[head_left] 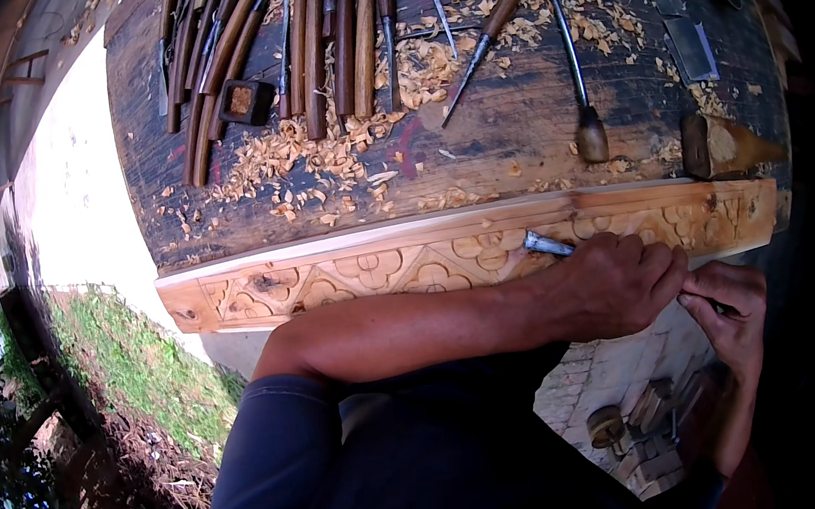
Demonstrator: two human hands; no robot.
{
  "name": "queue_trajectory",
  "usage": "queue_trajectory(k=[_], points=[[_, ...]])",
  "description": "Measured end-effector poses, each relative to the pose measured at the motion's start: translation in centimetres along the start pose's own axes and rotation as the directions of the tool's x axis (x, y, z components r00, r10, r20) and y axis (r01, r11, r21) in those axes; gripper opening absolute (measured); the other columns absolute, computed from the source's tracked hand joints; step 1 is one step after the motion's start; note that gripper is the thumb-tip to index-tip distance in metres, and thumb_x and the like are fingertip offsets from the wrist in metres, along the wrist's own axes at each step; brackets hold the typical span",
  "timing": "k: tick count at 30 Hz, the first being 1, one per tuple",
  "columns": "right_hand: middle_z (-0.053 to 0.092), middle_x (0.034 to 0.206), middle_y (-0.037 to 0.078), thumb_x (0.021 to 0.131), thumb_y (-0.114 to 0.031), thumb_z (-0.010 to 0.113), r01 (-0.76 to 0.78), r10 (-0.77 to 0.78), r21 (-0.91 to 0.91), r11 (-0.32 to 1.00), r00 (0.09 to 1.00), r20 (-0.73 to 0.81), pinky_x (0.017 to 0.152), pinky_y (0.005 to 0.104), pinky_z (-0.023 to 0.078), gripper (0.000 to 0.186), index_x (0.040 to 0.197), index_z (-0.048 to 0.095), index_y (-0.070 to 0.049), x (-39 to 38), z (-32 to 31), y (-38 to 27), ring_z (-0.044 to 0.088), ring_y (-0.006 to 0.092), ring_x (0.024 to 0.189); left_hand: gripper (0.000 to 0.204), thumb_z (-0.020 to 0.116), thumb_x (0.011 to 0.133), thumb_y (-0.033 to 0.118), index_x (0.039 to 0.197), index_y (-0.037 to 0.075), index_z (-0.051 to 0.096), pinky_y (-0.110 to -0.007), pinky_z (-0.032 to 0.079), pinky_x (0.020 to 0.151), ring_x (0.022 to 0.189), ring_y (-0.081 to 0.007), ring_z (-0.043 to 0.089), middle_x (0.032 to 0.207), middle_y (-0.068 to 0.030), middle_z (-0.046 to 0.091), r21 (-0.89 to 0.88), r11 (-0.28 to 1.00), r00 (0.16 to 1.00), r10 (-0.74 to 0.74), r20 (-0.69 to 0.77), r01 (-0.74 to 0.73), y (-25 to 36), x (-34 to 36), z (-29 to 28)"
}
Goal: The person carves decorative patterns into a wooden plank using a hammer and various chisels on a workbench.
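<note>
A long, narrow wooden board carved with rows of petal-shaped flowers and triangles lies along the near edge of the bench. My left hand is a fist around a carving gouge, whose metal blade sticks out toward the left over the carved pattern. Directly right of that fist, my right hand is closed with bent fingers, in line with the blade at the tool's rear end. Both hands hide the handle. My left forearm crosses in front of the board's lower edge.
Several wooden-handled chisels lie at the far left of the worn bench among wood shavings. Another chisel, a gouge with a short handle, a mallet and grey sandpaper pieces lie farther right.
</note>
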State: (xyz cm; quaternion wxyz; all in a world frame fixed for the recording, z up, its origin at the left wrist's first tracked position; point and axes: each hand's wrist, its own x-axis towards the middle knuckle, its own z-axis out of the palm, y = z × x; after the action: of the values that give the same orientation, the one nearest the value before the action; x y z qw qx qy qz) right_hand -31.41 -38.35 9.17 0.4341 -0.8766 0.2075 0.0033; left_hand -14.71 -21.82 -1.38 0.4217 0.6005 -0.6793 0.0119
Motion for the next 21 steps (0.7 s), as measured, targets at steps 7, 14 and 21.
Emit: queue_trajectory(k=[7, 14, 21], points=[[0.075, 0.078, 0.015, 0.072, 0.012, 0.087, 0.046, -0.046, 0.001, 0.999, 0.999, 0.025, 0.063, 0.0317, 0.054, 0.027, 0.098, 0.081, 0.008, 2.0, 0.6, -0.6, 0.073, 0.0246, 0.067, 0.04, 0.071, 0.091, 0.018, 0.123, -0.005, 0.073, -0.03, 0.047, 0.051, 0.068, -0.0147, 0.061, 0.087, -0.0045, 0.061, 0.006, 0.996, 0.996, -0.089, 0.023, 0.089, -0.1, -0.3, -0.5], [0.075, 0.078, 0.015, 0.072, 0.014, 0.085, 0.032, -0.032, -0.01, 0.999, 0.999, 0.032, 0.062, 0.0324, 0.054, 0.027, 0.098, 0.081, 0.008, 0.5, -0.6, -0.7, 0.073, 0.025, 0.066, 0.039, 0.072, 0.091, 0.018, 0.124, -0.003, 0.072, -0.031, 0.047, 0.052, 0.069, -0.0143, 0.061, 0.087, -0.003, 0.061, -0.035, 0.999, 0.995, -0.005, -0.098, 0.001, 0.0, 0.2, -0.3], [0.075, 0.079, 0.014, 0.073, 0.015, 0.085, -0.046, 0.046, 0.026, 0.999, 0.999, 0.016, 0.063, 0.0311, 0.053, 0.028, 0.1, 0.081, 0.008, -0.3, -0.5, -0.8, 0.073, 0.0226, 0.068, 0.042, 0.072, 0.091, 0.017, 0.127, -0.004, 0.072, -0.031, 0.051, 0.054, 0.071, -0.0151, 0.064, 0.089, -0.004, 0.063, -0.063, 0.998, 1.0, 0.021, -0.007, -0.022, -0.4, 0.3, -0.6]])
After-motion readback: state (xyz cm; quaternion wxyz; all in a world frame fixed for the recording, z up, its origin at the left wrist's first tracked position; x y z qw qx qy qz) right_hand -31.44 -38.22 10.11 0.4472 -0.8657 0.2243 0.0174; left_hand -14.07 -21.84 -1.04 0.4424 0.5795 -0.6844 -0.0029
